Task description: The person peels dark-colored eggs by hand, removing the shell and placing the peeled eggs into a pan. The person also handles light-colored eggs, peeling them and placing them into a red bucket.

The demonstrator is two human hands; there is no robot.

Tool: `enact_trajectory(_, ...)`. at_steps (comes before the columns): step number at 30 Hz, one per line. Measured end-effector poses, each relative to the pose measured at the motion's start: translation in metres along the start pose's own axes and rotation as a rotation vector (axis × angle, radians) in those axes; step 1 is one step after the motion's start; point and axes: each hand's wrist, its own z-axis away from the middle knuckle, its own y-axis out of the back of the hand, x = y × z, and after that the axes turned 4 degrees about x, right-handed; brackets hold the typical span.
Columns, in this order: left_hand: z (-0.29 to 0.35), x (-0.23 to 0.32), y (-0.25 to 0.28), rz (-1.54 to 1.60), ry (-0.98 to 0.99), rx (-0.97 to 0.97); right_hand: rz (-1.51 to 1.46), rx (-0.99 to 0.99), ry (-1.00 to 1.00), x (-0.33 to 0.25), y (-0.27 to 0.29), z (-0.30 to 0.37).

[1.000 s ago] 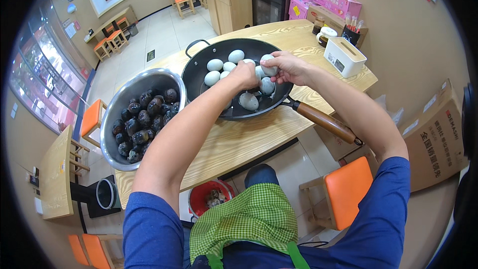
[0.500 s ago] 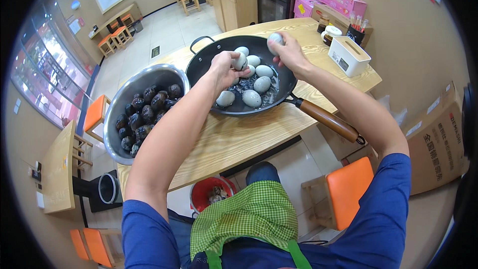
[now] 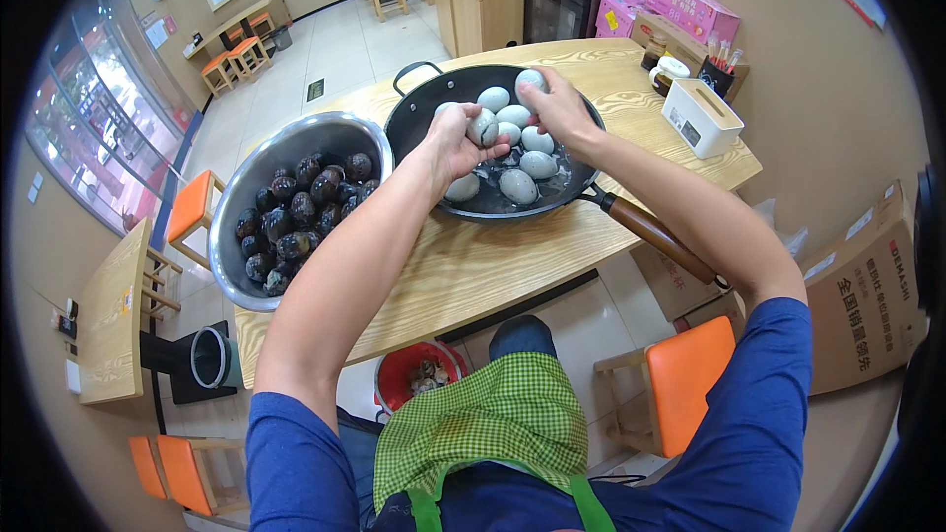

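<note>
1. Black frying pan (image 3: 418, 120), wet inside, with a long wooden handle (image 3: 658, 233); stood on a wood-grain table (image 3: 473, 271). Landmark for all places below.
2. Pale blue-grey eggs (image 3: 518, 186), loose; lay in the pan, several touching.
3. Left hand (image 3: 455, 145), above the pan's left half: palm partly upturned, fingers curled round a dark-marked egg (image 3: 483, 127). Whether the pale egg just behind it was also held, one could not tell.
4. Right hand (image 3: 562, 110), above the pan's far side: thumb and fingers closed about a smooth egg (image 3: 530, 83), apart from the left hand's.
5. Steel bowl (image 3: 229, 261), just left of the pan; contained dark egg-shaped pieces (image 3: 301, 209).
6. Step, as judged: handling of eggs in pairs, one per hand, over the pan.
7. Next move, as judged: called for a light, secure pinch, wet shells being liable to slip, and clearance from the eggs beneath.
</note>
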Motion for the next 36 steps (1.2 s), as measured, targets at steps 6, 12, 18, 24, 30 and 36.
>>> enact_trajectory(6,0.007,0.002,0.011,-0.124,0.046,-0.038,-0.029,-0.099,-0.083,-0.005,0.001,-0.010)
enact_trajectory(12,0.011,0.010,0.011,-0.678,-0.079,0.119,0.335,-0.109,-0.098,0.006,0.016,-0.020)
enact_trajectory(18,0.013,-0.009,0.012,-1.387,-0.341,0.128,0.680,-0.160,0.117,0.026,0.007,-0.011)
enact_trajectory(24,0.041,-0.013,0.000,-2.177,-0.286,0.036,0.584,-0.236,-0.039,0.021,0.015,-0.010)
enact_trajectory(30,0.038,0.000,0.007,-1.980,-0.135,0.085,0.355,-0.290,-0.118,0.004,0.009,0.003)
enact_trajectory(36,0.029,0.046,-0.002,-0.222,-0.014,0.184,-0.008,0.344,0.150,0.002,0.002,-0.005)
